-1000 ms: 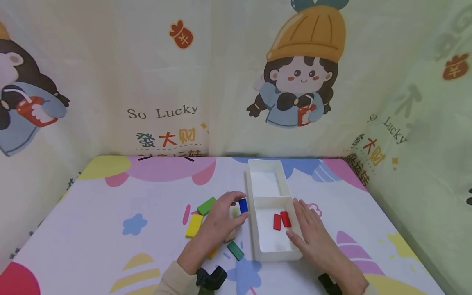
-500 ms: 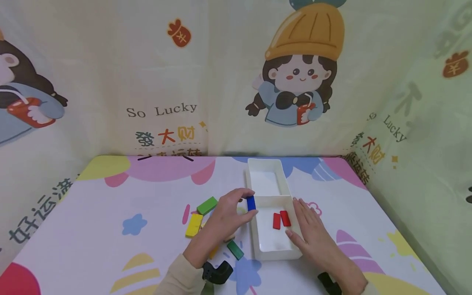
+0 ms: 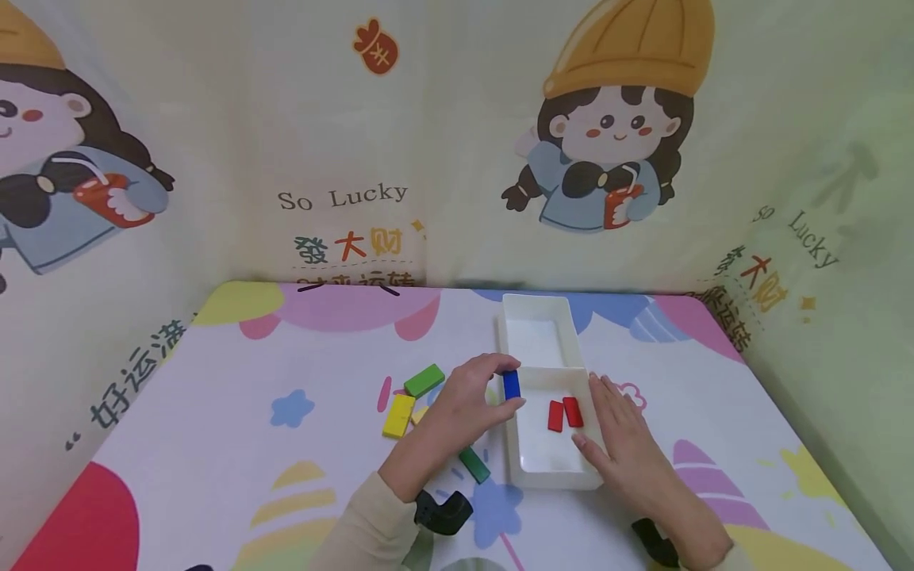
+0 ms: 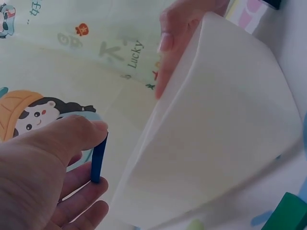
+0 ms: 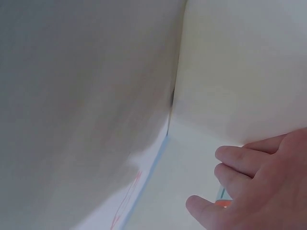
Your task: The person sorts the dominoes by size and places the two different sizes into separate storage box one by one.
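Between thumb and fingertips, my left hand pinches a blue block at the left rim of the white box. In the left wrist view the blue block is seen edge-on, above the level of the box's near wall. Two red blocks, one beside the other, lie on the floor of the box's near compartment. My right hand rests along the box's right wall, fingers straight, thumb over the rim.
Left of the box lie a light green block, a yellow block and a dark green block. My left forearm partly covers a pale yellow piece. The box's far compartment shows its bare floor.
My left hand has carried the blue block rightward, from beside the box to its left rim. My right hand keeps its place on the box. The head view has shifted slightly.
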The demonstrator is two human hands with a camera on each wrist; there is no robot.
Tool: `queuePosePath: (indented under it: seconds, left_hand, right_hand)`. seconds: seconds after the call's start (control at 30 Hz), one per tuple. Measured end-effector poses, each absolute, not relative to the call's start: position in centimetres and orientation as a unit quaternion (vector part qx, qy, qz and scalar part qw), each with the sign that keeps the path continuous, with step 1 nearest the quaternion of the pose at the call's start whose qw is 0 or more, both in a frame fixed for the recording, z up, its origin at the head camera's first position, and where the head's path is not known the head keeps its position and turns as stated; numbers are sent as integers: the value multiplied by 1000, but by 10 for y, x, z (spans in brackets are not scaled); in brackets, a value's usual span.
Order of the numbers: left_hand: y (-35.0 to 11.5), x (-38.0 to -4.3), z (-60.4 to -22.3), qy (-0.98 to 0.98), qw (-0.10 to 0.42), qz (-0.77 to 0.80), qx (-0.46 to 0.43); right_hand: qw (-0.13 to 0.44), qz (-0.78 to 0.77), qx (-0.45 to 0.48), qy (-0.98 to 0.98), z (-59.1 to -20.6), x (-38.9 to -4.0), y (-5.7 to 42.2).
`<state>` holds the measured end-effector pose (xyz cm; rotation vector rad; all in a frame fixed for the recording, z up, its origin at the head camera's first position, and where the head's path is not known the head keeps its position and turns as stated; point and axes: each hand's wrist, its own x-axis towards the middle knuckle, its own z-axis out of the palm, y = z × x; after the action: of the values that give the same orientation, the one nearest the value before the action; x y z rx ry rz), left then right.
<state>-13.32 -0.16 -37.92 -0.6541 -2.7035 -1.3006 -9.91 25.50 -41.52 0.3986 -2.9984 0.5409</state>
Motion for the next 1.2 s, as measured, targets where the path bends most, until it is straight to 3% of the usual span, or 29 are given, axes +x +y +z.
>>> queuePosePath:
  seconds: [0.33, 0.63, 0.8, 1.2]
  left_hand:
    - [4, -135, -379, -891, 19, -386, -237]
    - [17, -148, -373, -885, 31, -383, -264]
    - [16, -142, -383, -890, 5, -386, -242]
    - [27, -149, -387, -882, 10, -396, -255]
  right_hand:
    - [43, 200, 130, -970, -434, -103, 252]
    - [44, 184, 147, -971, -415, -111, 266]
    - [15, 187, 157, -970, -418, -109, 259]
    - [35, 179, 150, -972, -419, -107, 258]
